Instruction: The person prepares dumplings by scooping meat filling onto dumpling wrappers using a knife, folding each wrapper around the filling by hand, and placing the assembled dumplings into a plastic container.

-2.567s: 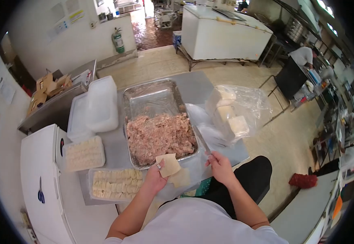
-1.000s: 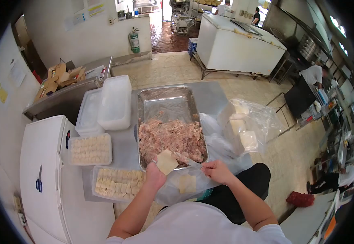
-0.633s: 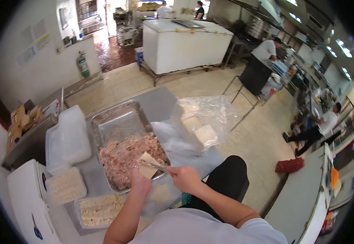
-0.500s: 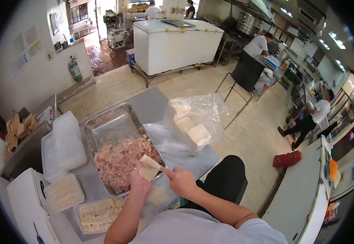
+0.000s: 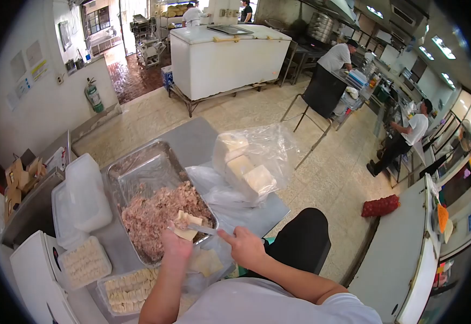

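Note:
My left hand [image 5: 176, 246] holds a pale square dumpling wrapper [image 5: 183, 234] over the near edge of a metal tray [image 5: 117, 168]. Pinkish ground meat [image 5: 157, 208] fills the tray's near part. My right hand [image 5: 246, 248] grips a narrow, flat spreader [image 5: 203, 229], whose blade lies across the wrapper; a bit of meat shows there. Loose wrappers [image 5: 206, 262] rest on the table below my hands. Beyond the tray, a clear plastic bag [image 5: 281, 146] holds stacks of wrappers [image 5: 242, 166]. Filled dumplings [image 5: 130, 290] lie in rows in a plastic container at the lower left.
Another container of dumplings [image 5: 86, 262] and stacked translucent tubs [image 5: 87, 189] stand left of the tray. Across the floor are a white chest freezer [image 5: 227, 62], a black chair [image 5: 324, 92] and a red mesh sack [image 5: 380, 206]. Several people work farther back.
The wrapper in my left hand has tilted and curled, and the spreader now lies across it with its blade showing more. My view has shifted slightly.

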Motion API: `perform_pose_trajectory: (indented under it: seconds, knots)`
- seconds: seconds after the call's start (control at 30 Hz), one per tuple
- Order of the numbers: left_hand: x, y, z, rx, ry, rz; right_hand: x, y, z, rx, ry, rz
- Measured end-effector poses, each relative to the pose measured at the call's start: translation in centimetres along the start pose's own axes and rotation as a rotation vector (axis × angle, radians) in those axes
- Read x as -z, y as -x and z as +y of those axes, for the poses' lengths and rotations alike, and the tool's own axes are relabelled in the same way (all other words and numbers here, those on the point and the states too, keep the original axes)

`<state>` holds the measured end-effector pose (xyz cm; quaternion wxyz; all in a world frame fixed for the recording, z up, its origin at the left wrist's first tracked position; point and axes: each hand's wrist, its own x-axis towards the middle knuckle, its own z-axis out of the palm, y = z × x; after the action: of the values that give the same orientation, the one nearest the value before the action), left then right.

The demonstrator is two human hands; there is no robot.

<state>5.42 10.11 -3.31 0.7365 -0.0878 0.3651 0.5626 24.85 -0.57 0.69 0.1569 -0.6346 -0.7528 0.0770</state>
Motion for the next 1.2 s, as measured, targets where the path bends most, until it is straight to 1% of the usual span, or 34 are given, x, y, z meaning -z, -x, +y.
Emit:
perform_pose_trajectory:
  seconds: [0.1,0.2,0.3,0.33,0.43,0.5,0.6,0.63,0.73,0.83,0.9,1.0,1.03,1.13,1.2]
  knots:
    - [2.3,-1.3,1.6,-0.024,0.056,-0.12,0.9,0.2,0.0,-0.027,0.016,-0.006]
    - [3.3,-1.5,2.4,-0.06,-0.038,-0.169,1.5,-0.5,0.0,-0.038,-0.032,0.117]
    - [2.7,-0.3,2.3,-0.044,-0.001,-0.165,2.4,-2.1,-1.1,-0.037,-0.24,0.151]
    - [2.1,0.4,2.2,-0.045,-0.013,-0.168,2.6,-2.5,-1.6,-0.016,-0.254,0.154]
    - [1.1,1.9,1.7,-0.027,-0.034,-0.176,2.2,-3.5,-2.7,0.054,-0.268,0.129]
    - [1.5,1.6,1.5,-0.014,-0.019,-0.163,1.5,-3.8,-3.1,0.082,-0.203,0.107]
    - [3.3,0.2,1.7,-0.059,0.011,-0.208,1.0,-3.1,-2.8,0.086,-0.111,0.044]
    - [3.5,0.0,1.9,-0.072,0.015,-0.182,1.0,-3.0,-2.4,0.086,-0.08,0.017]
    - [3.5,0.4,2.3,-0.086,0.024,-0.111,1.8,-2.3,-2.5,0.07,-0.12,-0.002]
    - [3.0,0.7,2.1,-0.085,0.023,-0.103,1.2,-2.9,-3.4,0.107,-0.167,0.084]
    - [3.2,0.2,1.8,-0.103,0.007,-0.129,-0.1,-3.1,-3.5,0.119,-0.146,0.059]
    - [2.5,0.5,2.1,-0.098,-0.031,-0.11,-1.2,-2.8,-2.9,0.106,-0.131,-0.003]
    - [2.0,0.8,2.3,-0.082,-0.088,-0.146,-1.3,-2.8,-2.6,0.094,-0.128,-0.025]
    - [0.4,2.3,3.2,-0.008,-0.237,-0.277,-1.7,-2.3,-1.6,-0.225,-0.572,-0.259]
    - [-0.2,3.0,4.3,0.053,-0.283,-0.392,-3.0,-1.7,-0.3,-0.436,-0.978,-0.364]
